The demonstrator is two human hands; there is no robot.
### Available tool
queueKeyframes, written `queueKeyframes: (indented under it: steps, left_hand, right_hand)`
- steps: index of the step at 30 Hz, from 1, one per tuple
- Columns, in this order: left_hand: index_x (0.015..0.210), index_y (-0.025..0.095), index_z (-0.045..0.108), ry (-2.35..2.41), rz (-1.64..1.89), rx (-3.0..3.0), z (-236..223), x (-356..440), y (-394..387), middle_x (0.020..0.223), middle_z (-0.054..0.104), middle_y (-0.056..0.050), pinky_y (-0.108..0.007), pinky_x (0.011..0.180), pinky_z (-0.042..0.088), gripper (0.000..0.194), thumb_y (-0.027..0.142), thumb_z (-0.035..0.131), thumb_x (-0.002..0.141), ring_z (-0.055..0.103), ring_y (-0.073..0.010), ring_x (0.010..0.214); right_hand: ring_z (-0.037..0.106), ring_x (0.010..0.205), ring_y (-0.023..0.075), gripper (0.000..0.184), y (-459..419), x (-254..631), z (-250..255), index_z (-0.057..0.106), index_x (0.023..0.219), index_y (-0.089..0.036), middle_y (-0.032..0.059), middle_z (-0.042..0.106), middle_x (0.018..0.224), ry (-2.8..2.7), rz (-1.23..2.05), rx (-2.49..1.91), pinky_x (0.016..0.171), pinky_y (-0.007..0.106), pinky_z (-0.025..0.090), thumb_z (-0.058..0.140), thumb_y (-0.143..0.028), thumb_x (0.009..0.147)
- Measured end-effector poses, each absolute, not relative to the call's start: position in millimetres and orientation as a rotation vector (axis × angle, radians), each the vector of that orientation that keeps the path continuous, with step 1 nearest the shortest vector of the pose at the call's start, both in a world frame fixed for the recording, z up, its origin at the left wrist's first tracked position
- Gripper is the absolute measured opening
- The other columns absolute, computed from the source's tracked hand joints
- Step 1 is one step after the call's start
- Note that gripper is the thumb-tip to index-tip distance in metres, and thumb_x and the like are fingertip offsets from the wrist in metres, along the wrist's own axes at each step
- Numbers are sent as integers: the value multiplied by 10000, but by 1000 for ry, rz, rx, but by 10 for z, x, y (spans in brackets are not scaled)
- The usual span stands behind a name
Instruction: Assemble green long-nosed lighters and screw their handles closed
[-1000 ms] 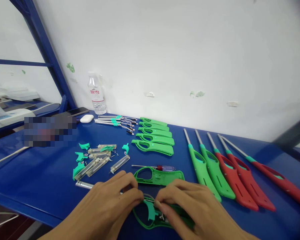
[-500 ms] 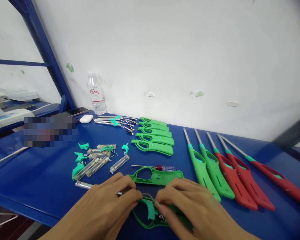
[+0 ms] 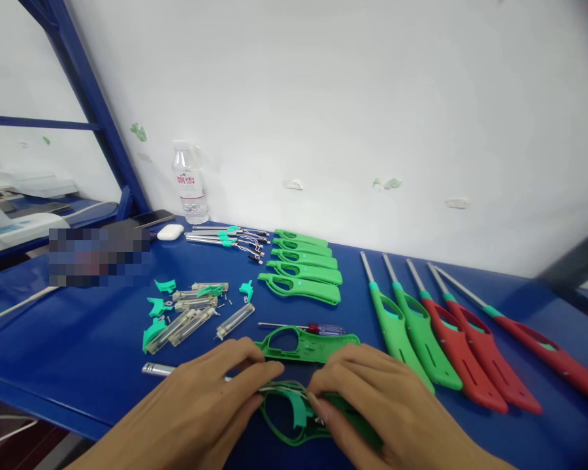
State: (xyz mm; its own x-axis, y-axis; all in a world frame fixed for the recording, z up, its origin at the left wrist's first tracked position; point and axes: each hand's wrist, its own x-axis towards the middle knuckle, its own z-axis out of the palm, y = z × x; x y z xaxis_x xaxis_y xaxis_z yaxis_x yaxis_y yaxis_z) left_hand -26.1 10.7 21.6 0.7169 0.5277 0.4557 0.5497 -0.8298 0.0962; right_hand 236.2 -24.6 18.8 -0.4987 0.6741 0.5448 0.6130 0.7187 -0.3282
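A green lighter half shell [image 3: 279, 436] lies under both hands, with a teal trigger [image 3: 300, 411] in it. Thin wires [image 3: 290, 384] run along its upper edge between my hands. My left hand [image 3: 200, 395] is closed, thumb and fingers pinching the wires at the shell's left end; a metal tube [image 3: 157, 369] sticks out past that hand. My right hand [image 3: 372, 395] is closed on the wires' other end, over the shell's handle; its fingertips partly hide small metal parts [image 3: 319, 421]. Just beyond lies another green half shell [image 3: 318, 349], hollow side up.
A screwdriver [image 3: 326, 329] lies behind that shell. To the left are clear fuel tanks [image 3: 235, 321] and teal triggers [image 3: 165, 286]. Behind are wired tubes [image 3: 210, 240] and stacked green shells [image 3: 313, 292]. Whole lighters [image 3: 475, 352] lie right; a bottle [image 3: 191, 189] stands by the wall.
My left hand and the metal tube have shifted slightly left and down. More of the wires shows between my hands. My right hand has hardly moved.
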Motion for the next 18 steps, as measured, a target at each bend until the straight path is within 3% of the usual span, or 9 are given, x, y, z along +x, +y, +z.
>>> queueKeyframes:
  steps: [4,9,14,18]
  left_hand:
    - [1314,286,627,-850,-692,-2869,205,-318,117,1156,755,-46,-247,753,654,425,93,471,969,783,-214,980]
    - [1241,292,681,-963,-797,-2852,249,-304,126,1203,712,-63,-215,770,662,453,25,443,963,781,-170,934]
    - [1133,280,743,-907,-940,-2781,354,-220,133,1160,721,-69,-232,823,669,535,-52,405,884,784,-188,1045]
    - [1092,271,765,-905,-967,-2801,351,-233,145,1147,707,-78,-177,611,638,518,-38,385,922,768,-126,746]
  right_hand:
    - [679,845,144,115,-243,2357,209,655,1039,-223,-18,725,900,-2262,116,-956,789,242,533,576,-148,1075]
    - [676,851,144,115,-236,2371,217,662,1052,-231,-17,726,915,-2253,109,-961,800,237,534,580,-153,1075]
    - [677,863,145,116,-245,2385,217,662,1059,-231,-23,736,921,-2249,99,-952,818,239,538,587,-142,1065]
    - [685,899,149,119,-246,2393,226,664,1055,-226,-19,745,913,-2242,101,-947,816,233,544,598,-128,1059]
